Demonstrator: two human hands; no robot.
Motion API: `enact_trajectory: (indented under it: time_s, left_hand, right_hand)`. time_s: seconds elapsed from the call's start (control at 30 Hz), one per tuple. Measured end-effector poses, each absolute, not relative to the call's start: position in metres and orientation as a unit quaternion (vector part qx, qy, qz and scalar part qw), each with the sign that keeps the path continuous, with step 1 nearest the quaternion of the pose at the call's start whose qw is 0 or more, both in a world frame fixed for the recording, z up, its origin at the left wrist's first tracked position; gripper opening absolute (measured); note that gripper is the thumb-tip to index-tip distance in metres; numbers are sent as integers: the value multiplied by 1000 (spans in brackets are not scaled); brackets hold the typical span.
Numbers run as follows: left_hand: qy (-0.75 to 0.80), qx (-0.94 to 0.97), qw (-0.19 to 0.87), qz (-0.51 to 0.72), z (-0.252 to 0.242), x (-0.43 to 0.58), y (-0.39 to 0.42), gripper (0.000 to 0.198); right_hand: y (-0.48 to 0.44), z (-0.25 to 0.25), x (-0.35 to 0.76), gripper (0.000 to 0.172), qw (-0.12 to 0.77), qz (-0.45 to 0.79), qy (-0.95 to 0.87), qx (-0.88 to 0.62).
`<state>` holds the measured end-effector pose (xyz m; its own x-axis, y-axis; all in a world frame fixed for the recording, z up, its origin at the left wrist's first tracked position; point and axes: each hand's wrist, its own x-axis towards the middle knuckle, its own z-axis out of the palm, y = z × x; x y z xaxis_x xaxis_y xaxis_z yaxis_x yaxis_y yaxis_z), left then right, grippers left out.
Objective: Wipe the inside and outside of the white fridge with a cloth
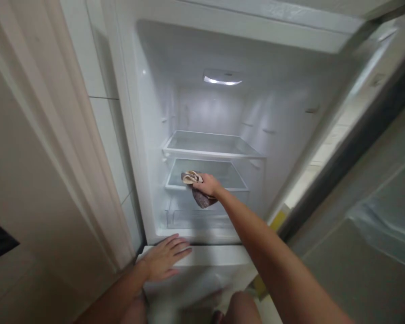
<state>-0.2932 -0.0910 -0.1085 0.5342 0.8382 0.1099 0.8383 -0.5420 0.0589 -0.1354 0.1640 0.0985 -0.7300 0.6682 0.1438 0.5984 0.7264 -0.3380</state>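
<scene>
My right hand [209, 185] is closed around a folded cloth [204, 199], brown-purple with a cream and dark patterned part. It holds the cloth inside the fridge, at the front edge of the lower glass shelf [216, 173]; whether the cloth touches the glass I cannot tell. Above it is the upper glass shelf [209, 143]. My left hand [165, 258] lies flat with fingers spread on the white ledge [219, 254] below the fridge opening. Behind my right forearm, a clear drawer [192, 219] sits at the bottom of the compartment.
The fridge door [367, 216] stands open on the right. A lit lamp [222, 81] is in the compartment's ceiling. To the left are a tiled wall [104, 121] and a pale door frame [54, 103]. Something yellow [279, 218] shows beside the door's hinge side.
</scene>
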Motion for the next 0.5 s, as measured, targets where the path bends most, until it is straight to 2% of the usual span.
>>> enact_trajectory:
  time_s: [0.1, 0.23, 0.5]
  left_hand:
    - [-424, -904, -10, -48, -103, -302, -90, 105]
    - [-428, -902, 6, -54, -106, -304, -88, 105]
    - [-448, -892, -62, -22, -106, -301, -84, 108]
  right_hand:
    - [189, 102, -72, 45, 148, 119, -892, -411]
    - [228, 103, -27, 47, 155, 85, -841, -511]
    - [298, 98, -79, 51, 164, 67, -836, -520]
